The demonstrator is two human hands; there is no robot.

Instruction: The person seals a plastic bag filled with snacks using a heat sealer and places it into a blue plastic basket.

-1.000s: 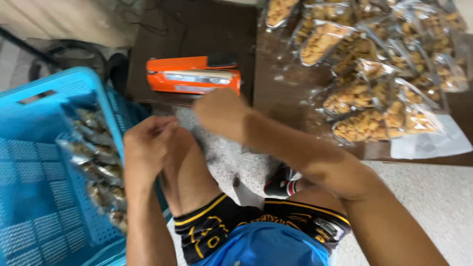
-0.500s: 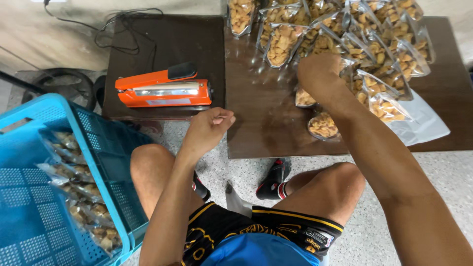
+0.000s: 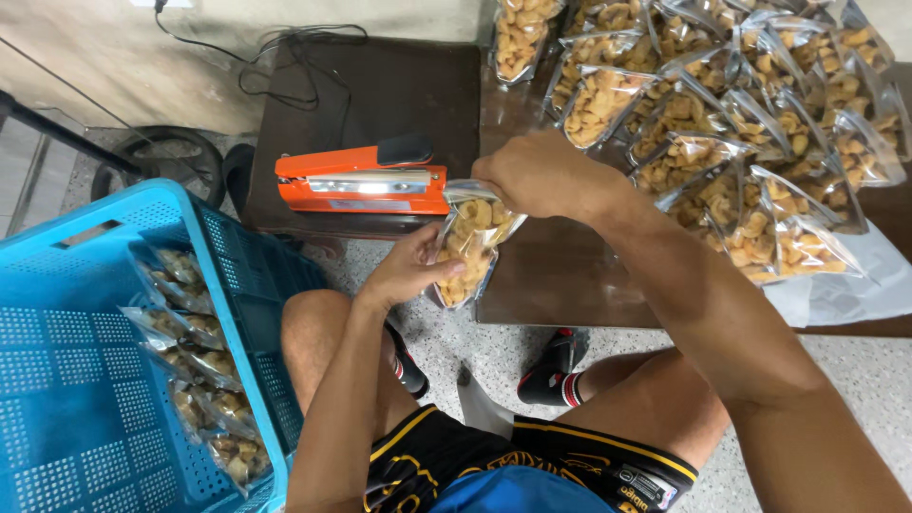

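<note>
Clear bag of cashews hanging between both hands, just in front of the orange heat sealer. Right hand pinching the bag's open top shut, fingers closed on the plastic; left hand cupping the lower part from beneath, fingers curled around it. Beyond the right hand, filled bags crowding the dark table. Left of the grip, blue crate holding sealed bags.

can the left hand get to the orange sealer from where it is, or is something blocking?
Probably yes. The left hand sits just below and right of the orange sealer, with nothing between them. But its fingers are closed on the clear snack bag, also held by the right hand, so it isn't free.
</note>
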